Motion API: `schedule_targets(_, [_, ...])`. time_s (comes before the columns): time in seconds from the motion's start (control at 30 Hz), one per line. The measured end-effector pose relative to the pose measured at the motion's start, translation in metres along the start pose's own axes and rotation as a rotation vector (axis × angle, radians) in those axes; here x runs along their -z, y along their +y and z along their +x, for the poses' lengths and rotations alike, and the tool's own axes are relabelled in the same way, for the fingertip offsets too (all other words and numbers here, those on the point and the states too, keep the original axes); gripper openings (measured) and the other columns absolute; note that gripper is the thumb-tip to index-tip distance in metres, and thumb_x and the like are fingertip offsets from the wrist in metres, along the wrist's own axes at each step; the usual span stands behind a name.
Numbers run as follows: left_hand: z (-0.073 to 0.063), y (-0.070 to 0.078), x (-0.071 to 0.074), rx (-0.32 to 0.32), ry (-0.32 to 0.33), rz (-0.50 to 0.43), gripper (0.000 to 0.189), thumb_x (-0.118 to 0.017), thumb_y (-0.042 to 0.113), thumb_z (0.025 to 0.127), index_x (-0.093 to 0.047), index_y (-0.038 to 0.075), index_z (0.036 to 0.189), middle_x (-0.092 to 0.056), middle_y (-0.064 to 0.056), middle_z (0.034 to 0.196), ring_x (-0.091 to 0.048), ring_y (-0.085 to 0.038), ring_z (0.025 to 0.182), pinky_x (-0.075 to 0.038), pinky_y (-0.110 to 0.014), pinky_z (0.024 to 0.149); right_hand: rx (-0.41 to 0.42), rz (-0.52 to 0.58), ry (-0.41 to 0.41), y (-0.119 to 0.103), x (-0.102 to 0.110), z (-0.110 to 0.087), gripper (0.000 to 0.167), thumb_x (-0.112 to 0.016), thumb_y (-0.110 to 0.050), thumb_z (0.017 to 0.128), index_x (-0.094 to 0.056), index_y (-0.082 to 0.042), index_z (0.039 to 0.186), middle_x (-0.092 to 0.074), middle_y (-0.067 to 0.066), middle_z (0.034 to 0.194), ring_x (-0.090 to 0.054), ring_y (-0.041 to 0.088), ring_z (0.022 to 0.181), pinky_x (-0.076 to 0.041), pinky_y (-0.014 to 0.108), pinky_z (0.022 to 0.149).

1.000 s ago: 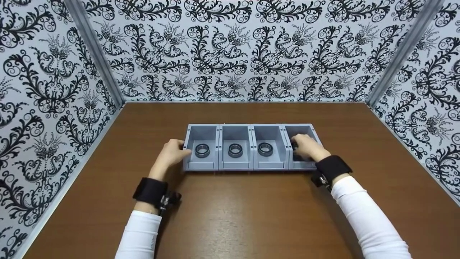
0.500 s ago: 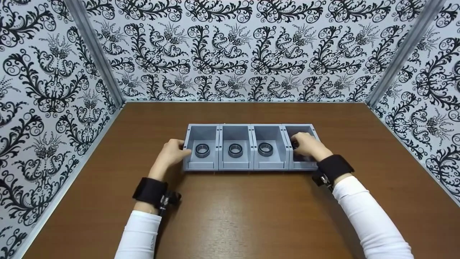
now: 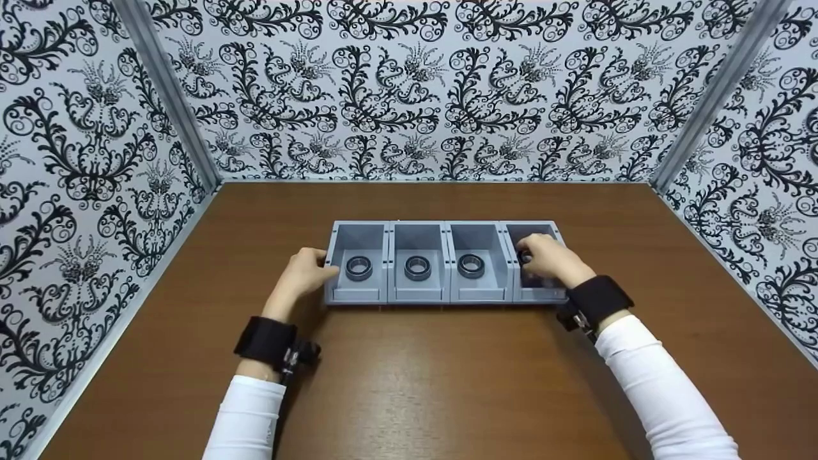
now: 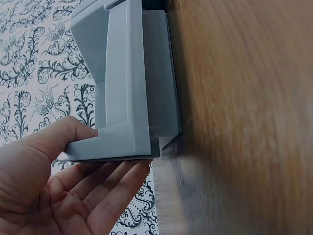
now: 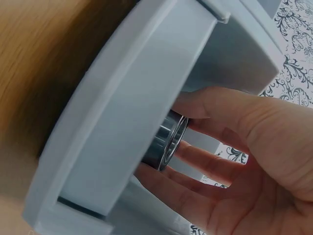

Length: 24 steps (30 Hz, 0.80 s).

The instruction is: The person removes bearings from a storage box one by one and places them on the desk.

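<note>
The right hand (image 3: pixel 551 260) grips a bearing (image 5: pixel 159 143) inside the rightmost bin (image 3: pixel 535 295) while the left hand (image 3: pixel 307 273) pinches the leftmost bin (image 3: pixel 356 296) by its left wall (image 4: pixel 110 146), and knocking the near lip (image 5: pixel 117 117) could jar that bearing loose

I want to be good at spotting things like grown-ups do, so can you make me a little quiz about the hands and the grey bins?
1. Count: how many grey bins stand in the row?
2. True or false: the left hand touches nothing.
3. Fill the gap: the right hand holds a dark, shiny ____ inside the rightmost bin.

Key:
1. Four.
2. False; it grips the side wall of the leftmost bin.
3. Ring.
</note>
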<state>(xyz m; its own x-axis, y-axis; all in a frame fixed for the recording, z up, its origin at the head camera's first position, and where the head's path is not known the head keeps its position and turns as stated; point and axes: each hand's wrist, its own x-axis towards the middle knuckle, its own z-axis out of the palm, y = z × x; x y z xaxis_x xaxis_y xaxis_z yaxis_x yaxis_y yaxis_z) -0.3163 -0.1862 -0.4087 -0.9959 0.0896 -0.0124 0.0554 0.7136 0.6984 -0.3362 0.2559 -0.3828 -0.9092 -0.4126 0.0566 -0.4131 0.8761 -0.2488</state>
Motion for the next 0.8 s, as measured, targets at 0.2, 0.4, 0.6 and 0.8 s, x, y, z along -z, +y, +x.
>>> schedule_targets(0.2, [0.001,0.0,0.0,-0.005,-0.001,0.006,0.032,-0.062,0.015,0.087,-0.069,-0.005,0.111,-0.066,-0.012,0.092,-0.053,-0.02,0.076,-0.041,-0.026,0.067,-0.012,0.012,-0.009,-0.003,0.004,-0.001,0.044,-0.063,0.002,0.072,-0.063,0.014,0.114,-0.064,0.034,0.113,-0.061,0.045,0.106,-0.047,0.054,0.096])
schedule_targets(0.4, [0.001,0.0,0.001,-0.025,0.01,0.006,0.028,-0.062,0.015,0.086,-0.07,-0.003,0.105,-0.066,-0.01,0.088,-0.053,-0.019,0.074,-0.041,-0.026,0.066,0.01,0.015,0.001,-0.003,0.006,-0.003,0.041,-0.064,0.001,0.073,-0.065,0.013,0.113,-0.065,0.032,0.111,-0.061,0.046,0.106,-0.047,0.054,0.095])
schedule_targets(0.6, [0.001,-0.002,0.001,-0.045,0.004,0.001,0.023,-0.062,0.014,0.086,-0.071,-0.001,0.1,-0.065,-0.007,0.083,-0.051,-0.016,0.069,-0.041,-0.026,0.066,0.022,0.006,0.013,-0.002,0.009,-0.004,0.039,-0.067,0.0,0.074,-0.066,0.012,0.112,-0.067,0.031,0.108,-0.063,0.043,0.101,-0.048,0.054,0.093])
schedule_targets(0.8, [0.001,-0.003,0.0,-0.034,-0.003,0.012,0.028,-0.062,0.015,0.087,-0.071,-0.002,0.107,-0.067,-0.01,0.09,-0.053,-0.018,0.072,-0.041,-0.027,0.067,-0.007,0.012,-0.006,-0.003,0.012,-0.006,0.041,-0.067,-0.001,0.077,-0.065,0.01,0.117,-0.066,0.03,0.114,-0.062,0.044,0.104,-0.046,0.059,0.094])
